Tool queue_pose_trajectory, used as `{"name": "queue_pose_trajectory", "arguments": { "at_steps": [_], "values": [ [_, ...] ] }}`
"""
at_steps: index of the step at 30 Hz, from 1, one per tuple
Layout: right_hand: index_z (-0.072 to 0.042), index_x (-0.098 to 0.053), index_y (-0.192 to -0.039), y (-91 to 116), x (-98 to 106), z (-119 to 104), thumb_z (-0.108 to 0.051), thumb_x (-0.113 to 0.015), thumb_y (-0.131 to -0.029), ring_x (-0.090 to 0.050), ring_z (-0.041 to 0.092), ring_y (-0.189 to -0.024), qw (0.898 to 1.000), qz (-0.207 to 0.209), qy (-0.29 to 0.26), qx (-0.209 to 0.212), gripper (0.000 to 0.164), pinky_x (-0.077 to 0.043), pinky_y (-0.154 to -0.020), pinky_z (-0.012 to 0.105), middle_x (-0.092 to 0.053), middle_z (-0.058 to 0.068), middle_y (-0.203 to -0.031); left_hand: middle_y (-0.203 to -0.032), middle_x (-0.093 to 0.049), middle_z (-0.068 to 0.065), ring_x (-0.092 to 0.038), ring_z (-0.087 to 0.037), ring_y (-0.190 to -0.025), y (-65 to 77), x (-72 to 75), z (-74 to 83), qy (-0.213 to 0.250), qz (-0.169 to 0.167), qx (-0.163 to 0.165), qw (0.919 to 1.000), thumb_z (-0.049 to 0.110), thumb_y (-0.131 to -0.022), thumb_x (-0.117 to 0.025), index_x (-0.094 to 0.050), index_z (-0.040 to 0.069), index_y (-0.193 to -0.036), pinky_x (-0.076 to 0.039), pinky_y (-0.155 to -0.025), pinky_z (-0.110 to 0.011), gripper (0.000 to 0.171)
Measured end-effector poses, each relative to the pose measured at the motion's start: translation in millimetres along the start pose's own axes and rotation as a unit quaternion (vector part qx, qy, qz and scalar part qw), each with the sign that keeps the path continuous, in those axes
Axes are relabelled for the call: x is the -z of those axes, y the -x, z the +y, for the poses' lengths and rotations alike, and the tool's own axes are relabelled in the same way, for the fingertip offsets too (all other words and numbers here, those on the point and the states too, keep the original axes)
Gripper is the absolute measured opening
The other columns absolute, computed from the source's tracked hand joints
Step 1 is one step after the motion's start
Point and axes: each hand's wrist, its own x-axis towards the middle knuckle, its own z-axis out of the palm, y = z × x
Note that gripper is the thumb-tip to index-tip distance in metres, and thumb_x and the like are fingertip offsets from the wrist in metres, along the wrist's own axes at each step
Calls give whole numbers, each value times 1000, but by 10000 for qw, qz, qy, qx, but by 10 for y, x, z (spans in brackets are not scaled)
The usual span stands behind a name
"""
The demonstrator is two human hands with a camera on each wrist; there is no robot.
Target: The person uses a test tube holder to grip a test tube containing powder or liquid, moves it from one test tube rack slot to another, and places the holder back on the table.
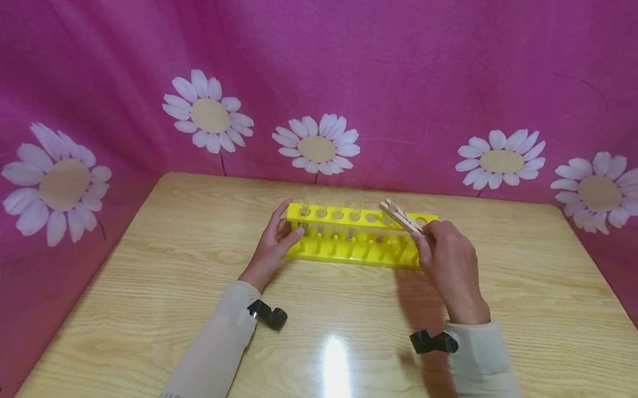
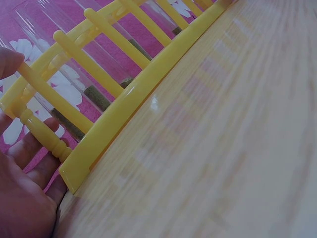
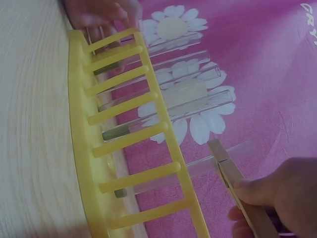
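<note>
1. Evidently, the left hand (image 1: pixel 270 251) grips the long yellow plastic rack (image 1: pixel 359 259) at its nine o'clock end, fingers curled behind; probably this steadies it on the pale wood-grain bench (image 1: pixel 175 312);
2. the right hand (image 1: pixel 451 265), towards three o'clock, pinches a flat wooden clothespin (image 1: pixel 399 216); its tip meets a clear slender tube (image 3: pixel 200 165) standing racked, presumably sparing direct touch; whether it is clipped I cannot tell;
3. four clear dark-bottomed tubes (image 3: pixel 213 101) stand towards nine o'clock.

Both forearms (image 1: pixel 210 353) forward, left grip (image 1: pixel 271 254) with thumb (image 1: pixel 291 240) apart, right grip (image 1: pixel 451 265) in a pinch.
</note>
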Motion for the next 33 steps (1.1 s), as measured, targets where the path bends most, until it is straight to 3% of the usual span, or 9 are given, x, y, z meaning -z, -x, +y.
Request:
{"name": "queue_pose_trajectory", "arguments": {
  "at_steps": [3,19,26,33],
  "values": [
    [3,-66,-94,-2,2,-4,-21,-67,-91,-46,25,-62,10000,-46,-4,-65,24,-38,-55,34,-54,12,-77,-147,-43,-7,-29,-26,-142,62,-16,90,18,-8,-38,10000,28,-96,-60,-21,38,-152,-29,-112,-40,69],
    [3,-66,-99,-15,-24,-12,-24,-65,-93,-47,26,-65,9992,-249,64,-319,27,-42,-57,34,-56,13,-81,-150,-39,-6,-30,-26,-141,59,-14,101,68,-13,24,10000,24,-97,-59,-20,35,-154,-30,-112,-39,70],
    [3,-66,-99,-16,-26,-7,-24,-65,-93,-47,26,-65,9992,-240,68,-314,28,-41,-56,34,-56,13,-82,-147,-43,1,-32,-22,-140,-105,-5,-211,87,149,-173,9997,30,-96,-61,-25,52,-146,-30,-112,-40,66],
    [4,-66,-100,-15,-11,-21,-23,-65,-93,-48,27,-67,9995,-155,33,-278,28,-43,-58,35,-57,14,-83,-150,-40,-4,-29,-25,-142,-47,9,-90,142,-11,-51,9999,25,-97,-59,-21,44,-150,-28,-113,-40,68]
  ]
}}
